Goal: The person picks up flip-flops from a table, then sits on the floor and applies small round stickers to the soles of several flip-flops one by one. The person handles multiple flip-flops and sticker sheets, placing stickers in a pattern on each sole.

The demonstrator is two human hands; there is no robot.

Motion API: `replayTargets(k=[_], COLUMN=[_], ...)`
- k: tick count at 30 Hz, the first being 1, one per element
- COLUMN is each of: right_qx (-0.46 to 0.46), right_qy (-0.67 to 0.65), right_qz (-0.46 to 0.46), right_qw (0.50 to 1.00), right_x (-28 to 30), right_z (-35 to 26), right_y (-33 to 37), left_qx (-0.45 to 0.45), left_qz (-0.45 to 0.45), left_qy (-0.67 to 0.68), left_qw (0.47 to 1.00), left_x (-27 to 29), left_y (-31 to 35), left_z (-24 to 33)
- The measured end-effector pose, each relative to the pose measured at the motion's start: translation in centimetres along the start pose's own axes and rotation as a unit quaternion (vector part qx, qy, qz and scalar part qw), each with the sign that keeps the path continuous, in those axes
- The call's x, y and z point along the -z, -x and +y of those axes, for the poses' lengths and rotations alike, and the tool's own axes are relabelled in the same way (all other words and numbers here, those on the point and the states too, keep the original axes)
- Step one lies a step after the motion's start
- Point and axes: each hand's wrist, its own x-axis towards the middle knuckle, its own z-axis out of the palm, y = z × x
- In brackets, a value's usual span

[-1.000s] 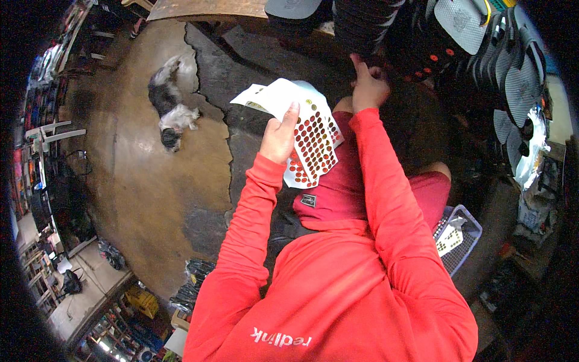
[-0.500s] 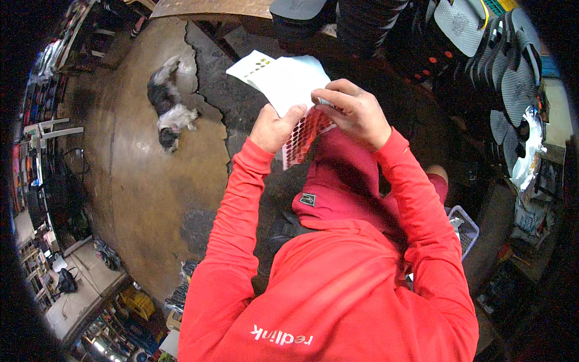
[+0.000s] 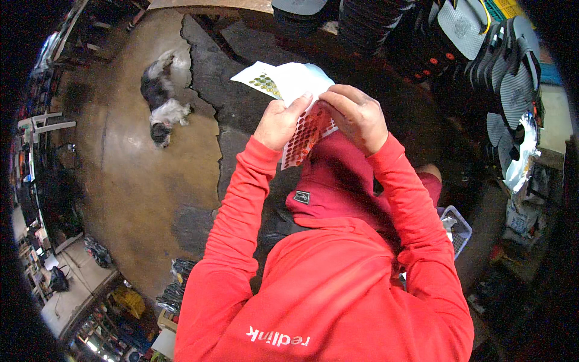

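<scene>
Above my lap, my left hand (image 3: pixel 279 123) pinches a small stack of sticker sheets (image 3: pixel 294 77), its thumb lying across the top. The upper sheets show white; one, sticking out to the left, carries rows of round green-yellow stickers (image 3: pixel 263 84). Below hangs a sheet of round red stickers (image 3: pixel 301 137), its pale backing showing between the dots. My right hand (image 3: pixel 357 114) is closed at the right edge of the sheets, fingers bent inward. Whether it grips a sheet edge or a single sticker is hidden behind those fingers.
A black-and-white dog (image 3: pixel 163 99) lies on the brown floor at the left. Stacks of dark flip-flop soles (image 3: pixel 464 27) crowd the bench at the upper right. A pale plastic basket (image 3: pixel 456 229) stands by my right side. Cluttered shelving (image 3: pixel 39 199) lines the far left.
The sheets have tilted, and more of the green-yellow stickers now show. My right hand has turned, its fingers curling down over the sheets' right edge. My left hand keeps its grip.
</scene>
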Motion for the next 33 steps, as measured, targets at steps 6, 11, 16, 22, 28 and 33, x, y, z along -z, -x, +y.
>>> replayTargets(k=[6,11,16,22,28,33], right_qx=[0.034,-0.06,0.007,-0.188,0.004,0.041], right_qy=[0.025,-0.054,-0.04,-0.147,-0.016,0.015], right_qz=[0.089,0.085,0.085,0.234,0.087,0.008], right_qw=[0.995,0.993,0.996,0.942,0.996,0.999], right_x=[-0.1,-0.3,-0.1,-0.4,0.1,0.3], right_z=[-0.3,-0.1,1.0,2.1,1.9,1.8], right_y=[-0.6,-1.2,-1.5,-2.2,-1.7,-1.5], left_qx=[0.043,0.046,0.056,0.081,0.072,0.076], left_qz=[0.032,0.053,0.049,0.107,0.09,0.088], left_qy=[0.15,0.156,0.173,0.185,0.134,0.141], left_qw=[0.987,0.985,0.982,0.973,0.984,0.983], left_x=[-1.0,-1.1,-1.2,-0.8,-0.8,-1.0], left_y=[-1.0,-1.2,-1.6,-1.9,-1.6,-1.7], left_z=[0.0,0.3,-0.5,-0.9,-0.4,-0.5])
